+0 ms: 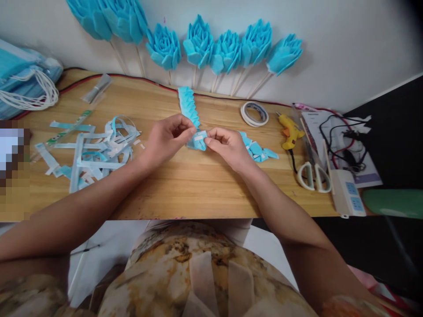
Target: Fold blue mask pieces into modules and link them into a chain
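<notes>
My left hand (167,138) and my right hand (228,145) meet over the middle of the wooden table (185,185). Both pinch a small folded blue fabric piece (198,140) with a white strip of tape on it. Behind it a row of overlapped blue petal pieces (188,105) runs toward the wall. More cut blue pieces (259,152) lie just right of my right hand.
A heap of blue and white offcut strips (95,147) lies at the left. A tape roll (254,113), yellow glue gun (289,131), scissors (313,174) and power strip (346,193) sit at the right. Blue fabric flowers on sticks (198,44) lean against the wall. Face masks (23,79) are stacked far left.
</notes>
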